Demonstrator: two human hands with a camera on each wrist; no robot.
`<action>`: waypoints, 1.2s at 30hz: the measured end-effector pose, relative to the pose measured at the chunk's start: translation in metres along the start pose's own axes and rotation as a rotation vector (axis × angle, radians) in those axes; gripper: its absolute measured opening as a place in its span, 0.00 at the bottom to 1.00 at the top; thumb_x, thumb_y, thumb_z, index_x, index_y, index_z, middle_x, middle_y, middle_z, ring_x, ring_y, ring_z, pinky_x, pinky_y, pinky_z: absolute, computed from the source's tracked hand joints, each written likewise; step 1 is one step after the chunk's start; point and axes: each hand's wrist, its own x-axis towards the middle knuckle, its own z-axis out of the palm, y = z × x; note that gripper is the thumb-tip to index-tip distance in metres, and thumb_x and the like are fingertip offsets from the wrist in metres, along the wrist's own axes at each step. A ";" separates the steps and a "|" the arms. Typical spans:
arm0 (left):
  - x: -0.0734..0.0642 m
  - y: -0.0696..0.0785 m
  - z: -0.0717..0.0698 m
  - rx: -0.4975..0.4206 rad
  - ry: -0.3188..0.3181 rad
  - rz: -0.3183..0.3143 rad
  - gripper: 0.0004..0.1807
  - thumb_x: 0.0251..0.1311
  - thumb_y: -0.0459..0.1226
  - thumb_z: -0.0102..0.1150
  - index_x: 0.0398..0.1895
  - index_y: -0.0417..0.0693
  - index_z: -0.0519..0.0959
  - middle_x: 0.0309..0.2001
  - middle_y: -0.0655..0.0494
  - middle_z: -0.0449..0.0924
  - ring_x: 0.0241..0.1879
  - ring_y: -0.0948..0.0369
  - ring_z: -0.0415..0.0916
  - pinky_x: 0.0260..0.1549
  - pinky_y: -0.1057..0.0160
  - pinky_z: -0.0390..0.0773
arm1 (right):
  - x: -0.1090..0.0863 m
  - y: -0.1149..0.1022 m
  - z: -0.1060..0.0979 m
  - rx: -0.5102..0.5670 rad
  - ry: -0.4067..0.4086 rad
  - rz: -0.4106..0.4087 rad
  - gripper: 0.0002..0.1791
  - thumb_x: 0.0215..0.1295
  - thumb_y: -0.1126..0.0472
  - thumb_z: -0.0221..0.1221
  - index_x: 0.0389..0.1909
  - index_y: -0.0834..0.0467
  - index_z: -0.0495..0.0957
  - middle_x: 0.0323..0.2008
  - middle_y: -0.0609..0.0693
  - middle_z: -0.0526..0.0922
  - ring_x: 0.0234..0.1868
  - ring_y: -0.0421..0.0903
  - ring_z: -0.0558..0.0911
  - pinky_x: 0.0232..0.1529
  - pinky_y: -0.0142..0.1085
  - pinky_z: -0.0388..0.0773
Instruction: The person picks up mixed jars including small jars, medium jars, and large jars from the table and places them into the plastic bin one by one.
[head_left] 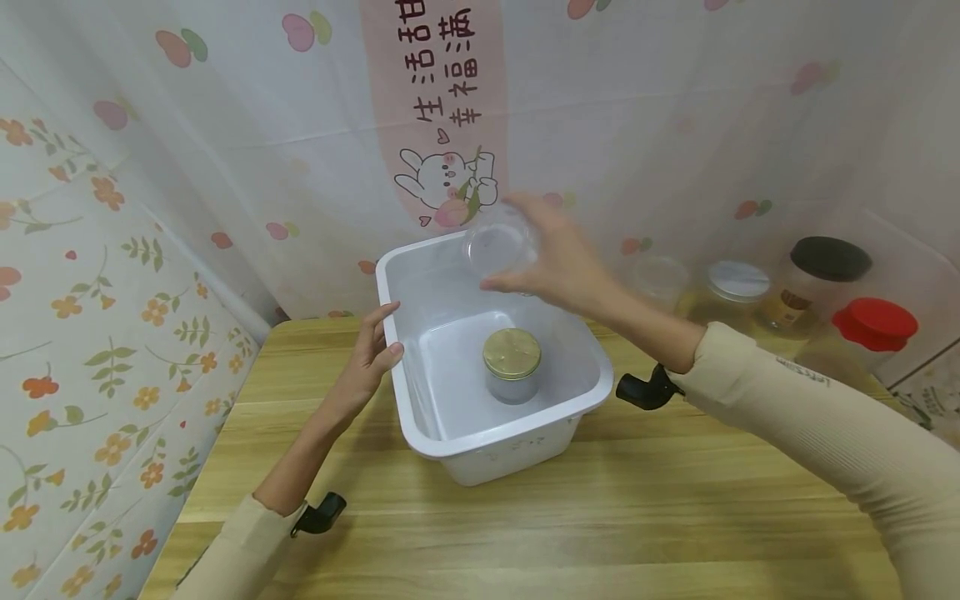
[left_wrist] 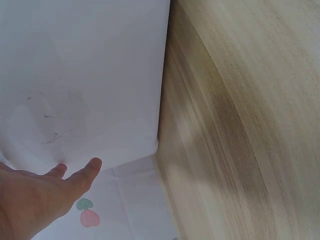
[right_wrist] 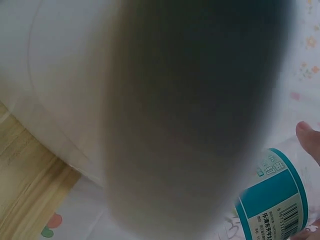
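A white plastic basin (head_left: 487,446) stands on the wooden table. Inside it sits a small clear jar with a gold lid (head_left: 512,353), upright. My left hand (head_left: 367,358) grips the basin's left rim, thumb over the edge; in the left wrist view fingers (left_wrist: 85,175) lie against the outer wall. Above the basin's back right part, my right hand (head_left: 558,254) holds a clear plastic jar (head_left: 497,246), tilted, its round end facing left. A teal and white label (right_wrist: 272,192) with a barcode shows on this jar in the right wrist view.
To the right on the table stand several clear jars: one with a white lid (head_left: 738,281), one with a dark green lid (head_left: 831,258) and one with a red lid (head_left: 875,323). Printed curtains (head_left: 300,150) hang behind the table and at its left.
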 end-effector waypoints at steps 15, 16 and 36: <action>0.001 -0.004 0.001 0.006 0.012 0.010 0.33 0.73 0.36 0.42 0.78 0.52 0.47 0.72 0.31 0.54 0.61 0.39 0.66 0.47 0.60 0.77 | 0.002 0.001 0.003 -0.052 -0.141 -0.022 0.67 0.43 0.40 0.80 0.80 0.53 0.53 0.77 0.50 0.59 0.74 0.49 0.60 0.68 0.53 0.60; 0.001 -0.004 0.001 0.002 0.011 0.011 0.33 0.73 0.35 0.42 0.78 0.51 0.47 0.71 0.31 0.54 0.61 0.38 0.66 0.47 0.60 0.77 | 0.002 0.003 0.003 -0.046 -0.152 -0.044 0.68 0.42 0.38 0.80 0.81 0.51 0.50 0.77 0.50 0.56 0.75 0.47 0.58 0.68 0.53 0.59; 0.002 -0.005 0.002 -0.009 0.035 0.013 0.33 0.73 0.35 0.42 0.78 0.52 0.47 0.71 0.33 0.56 0.60 0.37 0.66 0.47 0.62 0.78 | -0.025 0.051 -0.034 0.124 -0.204 -0.035 0.62 0.54 0.53 0.77 0.82 0.40 0.45 0.80 0.40 0.45 0.74 0.55 0.59 0.68 0.53 0.61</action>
